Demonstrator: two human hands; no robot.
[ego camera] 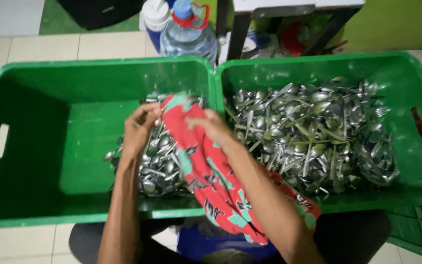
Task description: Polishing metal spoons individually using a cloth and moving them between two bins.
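At the lower centre of the frame, your two forearms rise from the bottom edge and meet over the divide between two bins. Your right hand (214,128) is closed on a red cloth with teal markings (210,178), which trails down over the near rim toward your lap; whether a utensil lies inside the folds cannot be told. Your left hand (140,128) pinches the upper edge of the same cloth, fingers curled, just above the cutlery. Beneath both hands, the left green crate (35,161) holds a modest heap of spoons (158,164) gathered against its right side, with most of its floor bare. Right of centre, the right green crate (418,161) carries a much larger pile of spoons and forks (313,134) spread across nearly its whole floor. Judged from the two piles, the smaller share is done and the greater share remains. At the top of the frame stand a water bottle (189,34) and dark table legs (238,32) on tiled floor.
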